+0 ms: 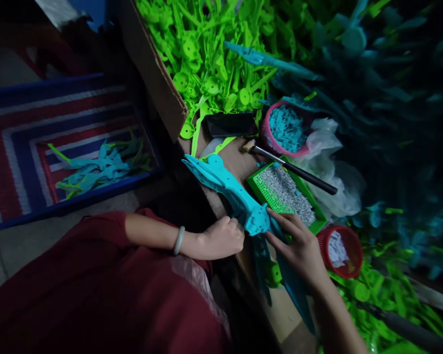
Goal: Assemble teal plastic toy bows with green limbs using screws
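Note:
A bright blue molded plastic part lies lengthwise at the edge of the work surface, with long pointed pieces at its far end and a knobbly near end. My left hand is closed in a fist against its near side; its fingertips are hidden. At the knobbly end, my right hand has thumb and fingers gripping the part. Darker blue blade-like pieces and a round green piece lie below. A green basket of small metal screws stands just beyond my right hand.
Green plastic parts fill a cardboard box. Nearby are a black phone, a black-handled brush, a pink basket, a red basket and a plastic bag. A blue-rimmed striped tray holding blue-green parts stands left.

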`<state>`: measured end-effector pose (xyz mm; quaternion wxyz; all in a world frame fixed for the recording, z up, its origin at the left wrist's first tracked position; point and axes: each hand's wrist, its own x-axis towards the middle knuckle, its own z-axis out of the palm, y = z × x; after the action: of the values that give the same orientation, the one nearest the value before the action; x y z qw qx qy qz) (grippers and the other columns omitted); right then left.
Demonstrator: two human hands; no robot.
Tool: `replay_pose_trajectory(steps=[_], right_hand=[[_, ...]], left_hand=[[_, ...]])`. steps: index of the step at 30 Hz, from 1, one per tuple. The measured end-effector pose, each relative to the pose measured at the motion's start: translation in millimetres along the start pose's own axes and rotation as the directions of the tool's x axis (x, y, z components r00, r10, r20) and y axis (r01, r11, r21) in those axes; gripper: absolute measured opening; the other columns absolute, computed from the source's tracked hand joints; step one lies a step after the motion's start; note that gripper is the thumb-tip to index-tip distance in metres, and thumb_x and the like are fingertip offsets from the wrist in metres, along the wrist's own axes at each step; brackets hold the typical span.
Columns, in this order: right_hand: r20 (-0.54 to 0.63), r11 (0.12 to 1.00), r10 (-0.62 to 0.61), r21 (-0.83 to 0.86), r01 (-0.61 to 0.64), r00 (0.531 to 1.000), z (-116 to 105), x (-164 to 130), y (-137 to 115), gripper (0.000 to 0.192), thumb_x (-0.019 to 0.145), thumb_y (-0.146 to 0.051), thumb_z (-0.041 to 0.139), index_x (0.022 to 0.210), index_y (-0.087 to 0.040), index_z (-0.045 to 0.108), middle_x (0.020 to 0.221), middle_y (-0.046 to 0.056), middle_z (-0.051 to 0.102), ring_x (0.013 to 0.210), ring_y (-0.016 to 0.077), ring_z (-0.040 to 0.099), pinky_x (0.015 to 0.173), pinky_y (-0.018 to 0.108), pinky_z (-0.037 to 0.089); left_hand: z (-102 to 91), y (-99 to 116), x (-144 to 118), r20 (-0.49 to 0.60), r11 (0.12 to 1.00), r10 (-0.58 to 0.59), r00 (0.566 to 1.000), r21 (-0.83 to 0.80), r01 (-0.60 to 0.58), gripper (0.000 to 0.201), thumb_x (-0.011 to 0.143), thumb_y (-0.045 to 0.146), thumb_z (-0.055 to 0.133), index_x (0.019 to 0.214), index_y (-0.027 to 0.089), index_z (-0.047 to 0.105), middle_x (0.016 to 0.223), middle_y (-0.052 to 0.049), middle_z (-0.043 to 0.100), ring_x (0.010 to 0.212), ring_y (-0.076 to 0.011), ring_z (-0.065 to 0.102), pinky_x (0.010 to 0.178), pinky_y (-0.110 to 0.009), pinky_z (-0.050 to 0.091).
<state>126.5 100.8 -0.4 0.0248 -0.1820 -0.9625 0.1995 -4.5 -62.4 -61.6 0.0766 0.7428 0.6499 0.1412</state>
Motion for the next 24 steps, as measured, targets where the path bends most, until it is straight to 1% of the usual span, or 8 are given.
replay_pose_trajectory(steps=[5,7,9,11,15,17,19,24], right_hand=[[-0.004,0.995,-0.077,-0.067,0.076,0.997,-4,-6,4,0.048,0.091,-0.032,0.061,0.138,-0.027,0.055,0.103,0.008,0.060,0.092,0.0233,0.064,0.077,0.036,0.055],[-0.012,0.994,-0.069,-0.083,0.068,0.998,-4,-5,3,0.047,0.091,-0.033,0.061,0.137,-0.028,0.055,0.104,0.009,0.059,0.093,0.0241,0.063,0.078,0.037,0.055],[0.013,0.996,-0.020,-0.089,0.022,1.000,-2,-3,-1,0.047,0.091,-0.033,0.060,0.137,-0.026,0.054,0.102,0.009,0.058,0.092,0.0248,0.062,0.079,0.039,0.055],[0.079,0.997,0.051,-0.070,-0.045,0.996,1,-1,-7,0.048,0.091,-0.035,0.059,0.138,-0.022,0.053,0.100,0.010,0.058,0.091,0.0252,0.062,0.080,0.040,0.055],[0.206,0.982,0.132,0.107,-0.157,0.969,-1,3,-3,0.056,0.088,-0.040,0.065,0.137,-0.019,0.052,0.113,0.013,0.061,0.099,0.0253,0.062,0.084,0.039,0.055],[0.216,0.964,0.173,0.162,-0.210,0.961,-7,2,7,0.058,0.085,-0.038,0.069,0.136,-0.015,0.052,0.116,0.013,0.064,0.095,0.0235,0.063,0.085,0.038,0.053],[0.238,0.957,0.199,0.163,-0.241,0.951,-11,-1,14,0.055,0.084,-0.036,0.071,0.130,-0.011,0.057,0.117,0.014,0.066,0.094,0.0229,0.063,0.085,0.038,0.052],[0.239,0.965,0.206,0.113,-0.238,0.949,-12,-4,9,0.042,0.084,-0.034,0.070,0.119,-0.011,0.063,0.108,0.012,0.065,0.093,0.0222,0.059,0.084,0.036,0.048]], left_hand=[[4.3,2,-1,-0.036,1.000,-0.002,0.999,-0.014,0.001,0.014,0.092,0.012,0.051,0.086,0.010,0.064,0.082,-0.011,0.066,0.081,-0.0236,0.060,0.062,-0.033,0.034],[6.0,1,-2,-0.050,1.000,0.003,0.999,0.000,-0.003,0.014,0.092,0.012,0.051,0.087,0.010,0.064,0.083,-0.010,0.066,0.082,-0.0233,0.060,0.063,-0.033,0.035],[7.5,0,-4,-0.060,1.000,0.018,0.998,0.015,-0.017,0.014,0.092,0.012,0.051,0.087,0.011,0.064,0.083,-0.010,0.067,0.081,-0.0228,0.060,0.063,-0.033,0.036],[8.8,-1,-7,-0.064,0.999,0.036,0.997,0.028,-0.034,0.014,0.090,0.009,0.051,0.085,0.012,0.064,0.081,-0.009,0.066,0.079,-0.0231,0.060,0.063,-0.033,0.036],[10.9,-6,-6,-0.067,0.997,0.067,0.996,0.047,-0.064,0.019,0.087,0.002,0.048,0.085,0.009,0.064,0.077,-0.013,0.064,0.078,-0.0275,0.060,0.063,-0.036,0.037],[11.2,-8,0,-0.068,0.995,0.086,0.994,0.058,-0.082,0.023,0.088,0.001,0.044,0.086,0.008,0.065,0.075,-0.015,0.064,0.078,-0.0295,0.060,0.063,-0.037,0.038],[10.0,-7,5,-0.068,0.992,0.107,0.992,0.074,-0.102,0.028,0.089,0.001,0.040,0.087,0.008,0.067,0.074,-0.015,0.063,0.077,-0.0300,0.060,0.062,-0.038,0.039],[3.7,-3,6,-0.079,0.989,0.105,0.991,0.108,-0.097,0.033,0.092,0.003,0.038,0.087,0.010,0.069,0.069,-0.013,0.063,0.074,-0.0284,0.060,0.061,-0.037,0.039]])
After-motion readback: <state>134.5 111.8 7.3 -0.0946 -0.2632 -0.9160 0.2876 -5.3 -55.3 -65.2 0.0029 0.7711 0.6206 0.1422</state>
